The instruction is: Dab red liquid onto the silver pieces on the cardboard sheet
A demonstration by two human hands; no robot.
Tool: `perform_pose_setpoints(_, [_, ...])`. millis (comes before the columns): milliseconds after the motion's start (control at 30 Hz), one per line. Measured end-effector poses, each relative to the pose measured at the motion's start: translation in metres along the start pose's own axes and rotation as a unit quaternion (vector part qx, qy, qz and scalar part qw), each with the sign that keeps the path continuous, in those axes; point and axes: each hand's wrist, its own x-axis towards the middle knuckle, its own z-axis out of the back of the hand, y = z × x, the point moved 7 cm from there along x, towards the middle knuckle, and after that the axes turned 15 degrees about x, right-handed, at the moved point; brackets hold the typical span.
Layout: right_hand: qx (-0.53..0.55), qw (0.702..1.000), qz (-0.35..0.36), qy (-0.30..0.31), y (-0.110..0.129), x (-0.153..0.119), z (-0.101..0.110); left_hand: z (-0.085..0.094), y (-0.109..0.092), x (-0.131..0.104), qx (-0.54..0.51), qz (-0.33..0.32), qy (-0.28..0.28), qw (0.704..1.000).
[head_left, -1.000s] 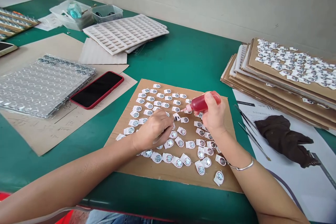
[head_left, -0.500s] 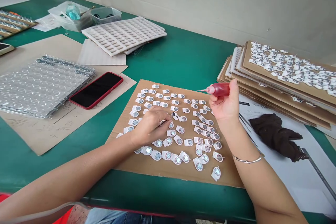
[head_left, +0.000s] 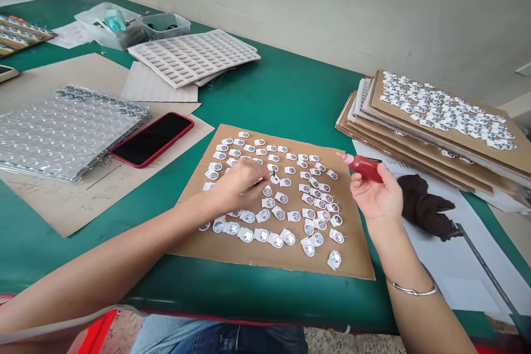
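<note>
My left hand (head_left: pixel 243 181) is closed over the middle of a cardboard sheet (head_left: pixel 352 260), gripping what looks like slim metal tweezers (head_left: pixel 260 182). Their tip meets a small white-backed part (head_left: pixel 274 178) with a dark spot on it. Several rows of small round silver parts on white tabs (head_left: pixel 289 238) cover the sheet, some of them hidden under my left hand. Held up at the sheet's right edge, my right hand (head_left: pixel 378 199) is closed around a small red squeeze bottle (head_left: pixel 365 168) with a pink cap. The bottle points left, and its thin tip is blurred.
A stack of cardboard sheets (head_left: pixel 435 160) bearing similar parts stands at the right, behind a dark cloth (head_left: pixel 425 207). To the left lie a red-cased phone (head_left: pixel 153 139) and clear blister trays (head_left: pixel 70 133). Farther back are white slotted trays (head_left: pixel 194 55) and plastic tubs (head_left: pixel 166 25).
My right hand has moved right and down with the red bottle, away from above the sheet. The left hand stays at nearly the same spot. The view has shifted slightly.
</note>
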Motion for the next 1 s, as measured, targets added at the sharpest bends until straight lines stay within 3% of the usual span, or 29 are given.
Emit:
perform_pose_setpoints(100, [0.018, 1.000, 0.001, -0.008, 0.005, -0.002, 0.007, -0.001, -0.004, 0.005, 0.057, -0.047, 0.044, 0.996])
perform_pose_setpoints(200, [0.030, 0.999, 0.021, -0.012, 0.019, -0.001, 0.010, -0.003, -0.011, 0.006, 0.119, -0.094, 0.054, 0.987])
perform_pose_setpoints(367, [0.009, 0.995, 0.100, -0.014, 0.060, 0.005, 0.023, -0.014, -0.028, -0.003, 0.274, -0.178, 0.072, 0.942])
perform_pose_setpoints(500, [-0.003, 0.992, 0.123, -0.027, 0.082, 0.004, 0.028, -0.016, -0.047, -0.012, 0.324, -0.238, 0.061, 0.914])
perform_pose_setpoints(667, [0.107, 0.981, 0.152, -0.053, 0.089, -0.010, 0.019, -0.025, -0.074, -0.012, 0.353, -0.302, 0.038, 0.885])
perform_pose_setpoints(867, [0.153, 0.977, 0.140, -0.039, 0.087, -0.013, 0.011, -0.049, -0.080, -0.002, 0.335, -0.321, 0.081, 0.882])
perform_pose_setpoints(1000, [0.122, 0.984, 0.131, -0.019, 0.084, -0.009, 0.013, -0.040, -0.071, 0.003, 0.262, -0.268, 0.090, 0.923])
